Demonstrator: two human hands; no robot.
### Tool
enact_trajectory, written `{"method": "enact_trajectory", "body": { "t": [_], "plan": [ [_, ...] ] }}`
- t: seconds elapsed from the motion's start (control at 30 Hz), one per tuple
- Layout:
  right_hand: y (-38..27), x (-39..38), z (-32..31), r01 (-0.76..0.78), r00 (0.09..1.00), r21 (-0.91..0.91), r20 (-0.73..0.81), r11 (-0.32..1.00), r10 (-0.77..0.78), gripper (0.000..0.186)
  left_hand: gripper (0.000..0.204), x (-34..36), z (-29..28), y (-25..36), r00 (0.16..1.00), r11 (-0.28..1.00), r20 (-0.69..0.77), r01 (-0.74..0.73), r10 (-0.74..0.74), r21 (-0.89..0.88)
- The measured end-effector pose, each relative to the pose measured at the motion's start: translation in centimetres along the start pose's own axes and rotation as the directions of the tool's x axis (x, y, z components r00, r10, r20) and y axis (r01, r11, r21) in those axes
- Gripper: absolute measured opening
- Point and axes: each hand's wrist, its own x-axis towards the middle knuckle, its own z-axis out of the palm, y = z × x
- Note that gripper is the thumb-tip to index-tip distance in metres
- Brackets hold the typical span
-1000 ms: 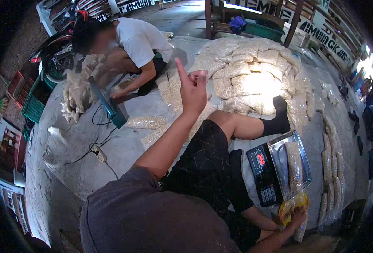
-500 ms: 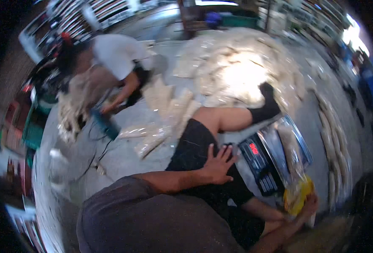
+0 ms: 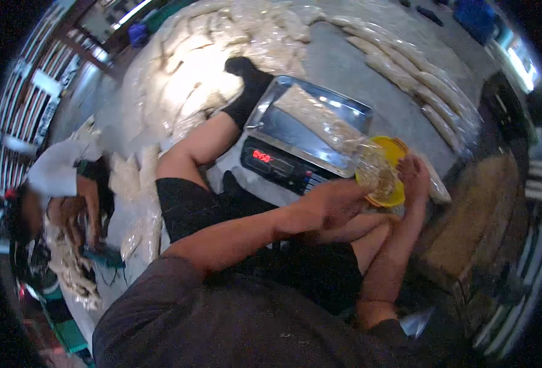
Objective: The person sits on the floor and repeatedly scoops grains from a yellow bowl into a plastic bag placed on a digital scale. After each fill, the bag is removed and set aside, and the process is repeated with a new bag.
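Yellow round plastic bowl (image 3: 388, 175), holding pale brown grainy stuff, sits between both hands at the near right corner of the flat steel-topped weighing scale (image 3: 301, 138), above the person's folded legs. The left hand (image 3: 335, 202) is curled around the bowl's near rim, fingers closed on it together with the crinkled neck of a clear plastic bag (image 3: 372, 165) — whether bowl or bag takes most of the grip I cannot tell. The right hand (image 3: 415, 178) cups the bowl's far side, fingers half bent against it.

On the scale's tray lies one long clear bag filled with the same pale stuff (image 3: 320, 116), and the red digits on the display (image 3: 263, 156) are lit, so a weighing looks to be under way. A great heap of filled clear bags (image 3: 222, 55) covers the floor beyond the black-socked foot (image 3: 249, 83), and a row of them (image 3: 418, 80) runs along the right — much of the packing seems done already. What is left, judging by the bowl's contents and the open bag at the hands, is at least this one portion. At far left another person in a white shirt (image 3: 59, 172) bends over more bags (image 3: 68, 270).
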Motion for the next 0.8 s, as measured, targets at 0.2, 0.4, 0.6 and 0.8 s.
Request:
{"method": "enact_trajectory", "body": {
  "t": [0.2,0.4,0.6,0.8],
  "plan": [
    [-1.0,0.4,0.8,0.008,0.998,0.107,0.054,0.994,-0.014,0.039,0.060,9.3,4.5,-6.8,0.785,0.627,-0.526,0.237,0.326,0.742],
    [2.1,1.5,-0.7,-0.089,0.989,0.279,0.138,0.956,0.052,0.046,0.045,10.8,1.8,-9.0,0.946,0.609,-0.322,0.227,0.050,0.760],
    [6.8,6.0,0.1,-0.049,0.978,0.144,0.209,0.988,0.018,0.052,0.024,7.3,-2.0,-12.0,0.577,0.819,-0.734,0.183,0.359,0.545],
    [13.7,11.5,-4.8,0.045,0.984,0.064,0.172,0.997,-0.056,0.059,0.025,-3.5,-14.4,-7.8,0.007,0.926,-0.929,-0.078,0.371,0.369]
  ]
}}
